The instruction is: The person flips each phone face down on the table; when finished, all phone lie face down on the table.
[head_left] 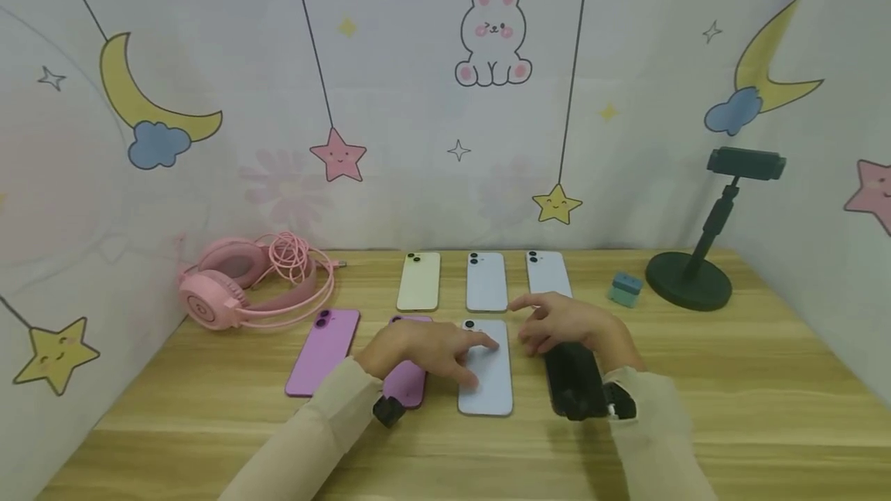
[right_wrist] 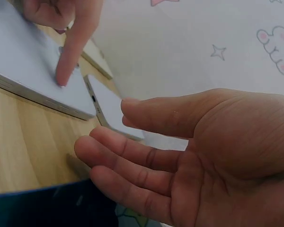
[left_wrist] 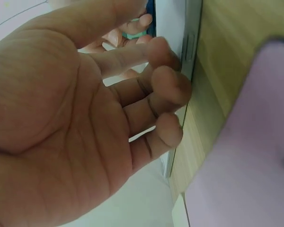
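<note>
My left hand [head_left: 442,348] reaches over a pale white phone [head_left: 486,400] lying face down in the front row. In the right wrist view its extended index fingertip [right_wrist: 62,78] touches the phone's back. The left wrist view shows the other fingers loosely bent beside the phone's edge, gripping nothing. A purple-pink phone [head_left: 406,385] lies partly under my left wrist. My right hand [head_left: 567,323] hovers above a dark, glossy phone [head_left: 576,377], its fingers loosely bent and holding nothing. The right index finger points toward a pale blue phone [head_left: 486,282] in the back row.
A cream phone [head_left: 418,284] and another pale phone [head_left: 548,273] complete the back row. Another purple-pink phone [head_left: 322,354] lies at left, near pink headphones [head_left: 216,300] with a coiled cable. At right stand a small blue-green block [head_left: 625,291] and a black stand [head_left: 689,282].
</note>
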A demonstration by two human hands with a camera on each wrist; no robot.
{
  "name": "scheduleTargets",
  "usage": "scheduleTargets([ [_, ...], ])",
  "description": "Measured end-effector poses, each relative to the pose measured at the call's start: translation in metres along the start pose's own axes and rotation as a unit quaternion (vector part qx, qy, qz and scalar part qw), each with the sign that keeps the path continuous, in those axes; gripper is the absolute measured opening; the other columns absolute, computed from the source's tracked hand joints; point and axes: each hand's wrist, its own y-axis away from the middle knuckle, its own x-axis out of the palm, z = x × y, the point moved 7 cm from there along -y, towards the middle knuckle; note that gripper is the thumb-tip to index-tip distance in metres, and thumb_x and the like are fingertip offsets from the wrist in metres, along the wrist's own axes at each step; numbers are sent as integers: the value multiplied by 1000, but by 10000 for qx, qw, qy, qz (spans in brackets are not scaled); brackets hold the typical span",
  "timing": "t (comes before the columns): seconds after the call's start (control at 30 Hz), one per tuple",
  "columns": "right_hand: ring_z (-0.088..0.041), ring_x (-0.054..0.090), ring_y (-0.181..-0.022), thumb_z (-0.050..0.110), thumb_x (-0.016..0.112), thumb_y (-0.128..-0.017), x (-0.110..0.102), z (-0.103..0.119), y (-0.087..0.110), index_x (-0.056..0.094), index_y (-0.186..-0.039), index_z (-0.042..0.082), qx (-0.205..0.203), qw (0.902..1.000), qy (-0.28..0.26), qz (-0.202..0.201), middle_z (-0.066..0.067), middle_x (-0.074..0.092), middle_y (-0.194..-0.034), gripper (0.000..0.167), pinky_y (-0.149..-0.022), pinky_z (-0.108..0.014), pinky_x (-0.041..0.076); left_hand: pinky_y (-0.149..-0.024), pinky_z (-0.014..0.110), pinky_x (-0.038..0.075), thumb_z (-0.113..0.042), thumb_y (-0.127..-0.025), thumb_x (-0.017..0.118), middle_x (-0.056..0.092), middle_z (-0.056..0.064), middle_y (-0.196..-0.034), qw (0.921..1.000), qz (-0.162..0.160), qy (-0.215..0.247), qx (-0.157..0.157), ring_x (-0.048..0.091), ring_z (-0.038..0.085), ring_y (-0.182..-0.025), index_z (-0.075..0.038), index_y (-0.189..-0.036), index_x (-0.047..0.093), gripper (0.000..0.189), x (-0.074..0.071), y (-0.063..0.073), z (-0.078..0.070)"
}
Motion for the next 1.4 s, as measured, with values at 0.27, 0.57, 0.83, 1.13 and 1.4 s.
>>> scheduleTargets([
  [0.27, -24, 69, -91, 8, 56, -100, -16, -5, 12, 41, -146, -3, 217, 9994, 203, -162, -14, 68, -102, 50, -83, -40, 55, -70, 22, 42, -30, -97, 67, 60, -7, -83, 9995, 158, 74, 261, 51, 5, -73, -17, -148, 45, 57, 1, -14, -18],
  [0.57, -25, 66, -95, 8, 59, -99, -27, -8, 23, 45, -145, -2, 142, 9984, 430, -347, -18, 67, -111, 49, -85, -45, 54, -77, 22, 46, -30, -97, 67, 68, -6, -91, 9987, 127, -26, 486, 60, 3, -83, -14, -151, 41, 63, -3, -34, -33],
  [0.83, -27, 64, -94, 7, 59, -98, -36, -15, 29, 47, -143, -2, 202, 9966, 568, -559, -19, 66, -108, 48, -79, -41, 53, -74, 21, 46, -32, -98, 66, 69, -7, -91, 9974, 169, -52, 693, 61, 2, -80, -12, -153, 37, 66, -3, -47, -41],
  [1.13, -37, 60, -109, 4, 56, -98, -47, -22, 37, 47, -143, -3, 625, 9928, 575, -840, -32, 56, -129, 46, -88, -47, 53, -82, 21, 47, -32, -98, 65, 69, -9, -98, 9965, 124, -34, 824, 61, 1, -91, -12, -154, 36, 66, -5, -54, -48],
  [1.4, -30, 61, -100, -2, 54, -95, -55, -25, 43, 47, -140, -8, 658, 9908, 781, -893, -27, 61, -118, 46, -82, -39, 52, -90, 22, 44, -34, -98, 65, 60, -3, -113, 9930, -162, -423, 1094, 56, 5, -101, -10, -154, 38, 67, -8, -61, -58],
])
